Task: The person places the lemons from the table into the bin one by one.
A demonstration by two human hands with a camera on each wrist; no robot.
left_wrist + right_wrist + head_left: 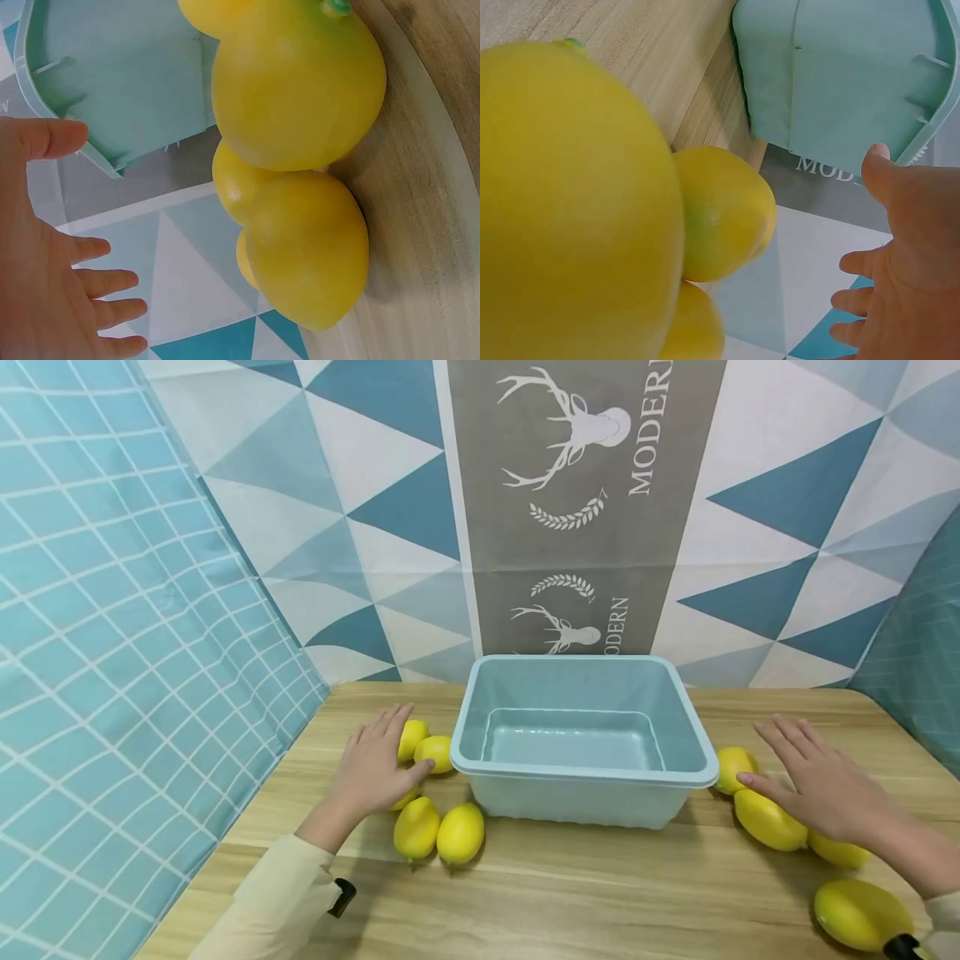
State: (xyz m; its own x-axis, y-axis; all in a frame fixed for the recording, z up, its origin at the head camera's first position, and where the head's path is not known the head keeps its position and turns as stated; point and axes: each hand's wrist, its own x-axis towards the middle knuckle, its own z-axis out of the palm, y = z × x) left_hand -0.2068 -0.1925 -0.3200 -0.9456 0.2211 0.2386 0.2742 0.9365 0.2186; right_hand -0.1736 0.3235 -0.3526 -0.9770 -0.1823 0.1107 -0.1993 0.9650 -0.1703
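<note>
My left hand (378, 764) hovers over a group of yellow lemons (461, 833) on the left, its fingers spread and nothing held. Part of that group is hidden beneath it. In the left wrist view the palm faces the lemons (300, 82) with thumb and fingers straight. Over on the right, my right hand (828, 781) is held with fingers extended above more lemons (768, 820), one of them partly covered. Its thumb overlaps the lemon (735, 768) closest to the tub. A pale blue plastic tub (585, 797) sits between the hands with nothing inside.
A single lemon (862, 914) lies nearer the front right, below my right wrist. Behind the wooden table (570, 893) hangs a patterned cloth (405, 510) with triangles and deer heads. Blue checked cloth (112, 635) borders the left side.
</note>
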